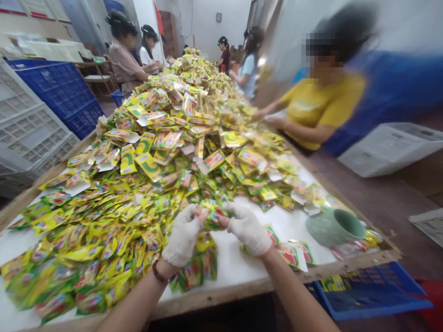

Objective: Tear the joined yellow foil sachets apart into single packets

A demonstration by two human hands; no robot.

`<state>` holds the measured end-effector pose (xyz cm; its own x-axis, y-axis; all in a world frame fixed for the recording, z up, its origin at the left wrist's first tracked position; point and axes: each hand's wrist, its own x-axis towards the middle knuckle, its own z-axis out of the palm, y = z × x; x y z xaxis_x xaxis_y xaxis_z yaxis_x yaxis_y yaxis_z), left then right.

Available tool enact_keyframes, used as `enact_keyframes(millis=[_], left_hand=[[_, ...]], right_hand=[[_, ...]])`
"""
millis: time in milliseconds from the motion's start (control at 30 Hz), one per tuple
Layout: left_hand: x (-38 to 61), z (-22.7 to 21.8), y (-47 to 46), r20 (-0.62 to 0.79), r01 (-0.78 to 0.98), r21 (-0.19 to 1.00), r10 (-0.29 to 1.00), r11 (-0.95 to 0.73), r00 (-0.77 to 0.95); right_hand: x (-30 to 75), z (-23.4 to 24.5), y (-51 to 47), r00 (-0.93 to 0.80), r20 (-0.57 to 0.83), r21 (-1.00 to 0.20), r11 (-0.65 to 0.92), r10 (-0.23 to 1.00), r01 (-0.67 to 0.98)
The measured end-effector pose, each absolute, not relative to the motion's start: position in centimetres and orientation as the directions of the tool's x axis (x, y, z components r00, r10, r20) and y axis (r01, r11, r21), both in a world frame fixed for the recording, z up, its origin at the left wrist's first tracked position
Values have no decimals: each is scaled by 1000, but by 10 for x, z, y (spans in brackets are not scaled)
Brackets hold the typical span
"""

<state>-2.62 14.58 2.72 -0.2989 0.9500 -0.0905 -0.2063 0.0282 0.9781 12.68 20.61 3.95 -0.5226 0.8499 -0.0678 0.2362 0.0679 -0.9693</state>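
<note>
My left hand point(182, 236) and my right hand point(248, 228) both wear white knit gloves with bare fingertips. Together they pinch a small green and yellow sachet point(212, 217) held between them above the white table top point(242, 265). A huge heap of the same sachets point(166, 138) covers the table from my side to the far end. More sachets point(195, 269) lie in a small stack just under my hands.
A green cup point(335, 227) lies on its side at the right by the wooden rim point(349, 265). A blue crate point(374, 290) sits below right. White and blue crates point(38, 115) stand at left. Several people point(321, 101) work along both sides.
</note>
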Motion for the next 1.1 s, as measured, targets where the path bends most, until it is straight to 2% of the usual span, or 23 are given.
enact_keyframes(millis=[100,233,333,400,500,567,633,767,900,933,1000,1067,1100], left_hand=[[-27,32,145,-99,-161,985,961,59,-258],[-23,33,153,-63,-55,997,956,49,-286],[-20,33,166,13,73,997,972,4,-234],[-24,36,182,65,220,975,984,-27,-167],[-41,45,222,222,539,839,952,-77,-210],[-58,52,257,364,751,660,876,-5,-315],[-74,60,291,412,843,530,839,95,-354],[-95,82,321,382,864,484,854,141,-353],[-91,106,287,407,880,472,871,57,-275],[-88,109,272,390,859,512,889,5,-238],[-81,112,243,262,713,700,942,-37,-209],[-73,107,218,26,490,870,986,58,-164],[-70,102,209,-91,384,914,987,135,-130]], right_hand=[[129,37,208,-500,-45,-962,96,865,254],[128,30,208,-367,-3,-967,91,930,238],[124,18,212,-394,-41,-997,-10,918,81],[122,9,217,-368,-72,-994,-97,927,-51],[120,-1,221,-268,-114,-985,-145,957,-98],[118,-1,219,-269,-146,-988,-155,952,-11],[116,0,214,-329,-158,-987,-145,931,64],[112,3,205,-457,-66,-996,-31,887,85],[112,1,201,-379,78,-953,181,922,243],[112,1,201,-374,143,-918,264,916,296],[111,1,199,-425,257,-818,430,868,382],[111,4,199,-482,297,-736,519,825,435],[110,6,198,-494,299,-713,535,816,453]])
